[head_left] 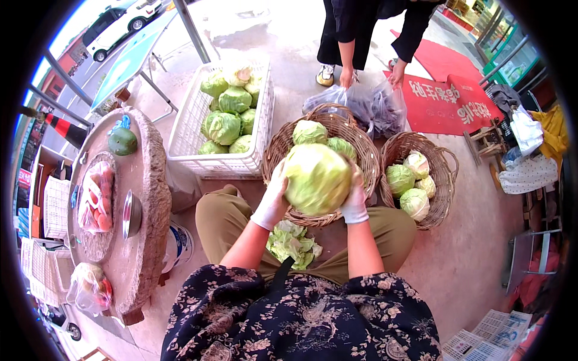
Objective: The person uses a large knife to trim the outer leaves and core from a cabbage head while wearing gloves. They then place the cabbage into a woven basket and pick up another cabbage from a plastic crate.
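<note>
Between my two white-gloved hands I hold up a large pale green cabbage (318, 179), slightly smeared by motion. My left hand (274, 201) presses its left side, and my right hand (355, 195) presses its right side. Below the cabbage is a round wicker basket (274, 147) with cabbages (309, 132) inside; the held one hides part of it. Loose cabbage leaves (292, 245) lie in a heap on the floor between my legs.
A white plastic crate (208, 163) full of cabbages stands front left, a smaller basket (442, 207) of cabbages at right. Beyond, a person's hands (348, 77) grip purple-filled plastic bags (361, 105). A stone table (150, 198) at left bears bagged produce (96, 198) and a metal bowl (132, 213).
</note>
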The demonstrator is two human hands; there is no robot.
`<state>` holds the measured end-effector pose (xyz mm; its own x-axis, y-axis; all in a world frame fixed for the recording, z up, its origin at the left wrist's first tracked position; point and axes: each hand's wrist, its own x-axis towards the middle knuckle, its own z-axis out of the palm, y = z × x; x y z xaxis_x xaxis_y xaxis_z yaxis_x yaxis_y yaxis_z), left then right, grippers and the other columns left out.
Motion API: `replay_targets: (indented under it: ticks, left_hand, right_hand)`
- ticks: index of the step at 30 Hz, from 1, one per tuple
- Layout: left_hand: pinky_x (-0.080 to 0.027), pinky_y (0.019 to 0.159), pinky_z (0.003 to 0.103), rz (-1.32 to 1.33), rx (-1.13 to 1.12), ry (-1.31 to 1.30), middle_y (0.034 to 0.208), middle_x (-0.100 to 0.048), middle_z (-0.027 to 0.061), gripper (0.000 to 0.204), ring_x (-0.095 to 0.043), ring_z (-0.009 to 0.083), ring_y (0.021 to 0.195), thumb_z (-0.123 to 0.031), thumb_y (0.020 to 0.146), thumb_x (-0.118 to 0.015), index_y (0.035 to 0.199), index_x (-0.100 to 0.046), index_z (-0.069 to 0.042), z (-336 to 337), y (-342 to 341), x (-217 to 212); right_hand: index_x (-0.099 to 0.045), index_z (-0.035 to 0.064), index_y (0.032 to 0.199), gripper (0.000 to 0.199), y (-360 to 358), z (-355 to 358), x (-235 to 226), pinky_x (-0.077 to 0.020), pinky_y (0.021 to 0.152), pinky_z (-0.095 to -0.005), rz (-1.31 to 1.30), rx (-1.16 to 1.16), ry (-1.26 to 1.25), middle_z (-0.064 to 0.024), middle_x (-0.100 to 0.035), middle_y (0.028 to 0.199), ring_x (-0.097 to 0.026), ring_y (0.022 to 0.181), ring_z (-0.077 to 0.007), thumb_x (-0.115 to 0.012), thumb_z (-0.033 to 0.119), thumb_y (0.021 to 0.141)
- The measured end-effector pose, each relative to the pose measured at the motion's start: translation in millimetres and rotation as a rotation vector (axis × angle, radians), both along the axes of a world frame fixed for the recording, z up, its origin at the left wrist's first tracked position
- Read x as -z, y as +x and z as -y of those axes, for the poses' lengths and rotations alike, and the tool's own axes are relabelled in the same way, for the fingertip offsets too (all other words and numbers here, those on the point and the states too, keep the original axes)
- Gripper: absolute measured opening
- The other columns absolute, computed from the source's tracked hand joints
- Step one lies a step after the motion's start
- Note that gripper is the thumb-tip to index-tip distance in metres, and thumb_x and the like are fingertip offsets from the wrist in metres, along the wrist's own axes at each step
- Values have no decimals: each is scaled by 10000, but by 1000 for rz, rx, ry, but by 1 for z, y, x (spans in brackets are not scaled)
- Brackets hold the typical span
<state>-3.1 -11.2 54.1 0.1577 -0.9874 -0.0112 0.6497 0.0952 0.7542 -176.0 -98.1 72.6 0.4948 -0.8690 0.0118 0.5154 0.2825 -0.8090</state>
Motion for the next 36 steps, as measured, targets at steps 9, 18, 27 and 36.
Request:
replay_targets:
  ticks: [9,18,27,36]
  left_hand:
    - [-353,1070,457,-523,-8,269,1415,-443,127,702,-442,306,1279,-604,922,-354,1414,-392,-104,-62,-12,6]
    - [-348,1072,470,-692,34,144,1401,-464,115,666,-466,298,1258,-575,921,-390,1397,-418,-110,-73,-16,12]
    - [-315,1091,487,-646,-40,58,1432,-427,107,672,-427,307,1292,-594,929,-342,1414,-396,-133,-86,6,0]
    - [-309,1101,427,-586,-90,-161,1432,-419,94,637,-403,277,1304,-552,965,-292,1429,-358,-120,-83,20,37]
  right_hand:
    - [-566,44,1225,680,-3,-32,-1,-468,916,-363,-96,-287,373,-82,-635,1138,-595,1033,-186,-570,610,848]
    - [-611,-5,1155,353,18,-35,5,-476,845,-290,-340,91,138,-67,-649,1044,-588,921,-150,-583,271,938]
    - [-630,-42,1026,425,55,-19,23,-462,794,-340,-595,104,-146,-150,-675,904,-608,839,-219,-514,362,956]
    - [-637,-47,972,300,66,-39,-47,-458,719,-251,-558,2,-310,-30,-642,858,-546,778,-87,-580,245,942]
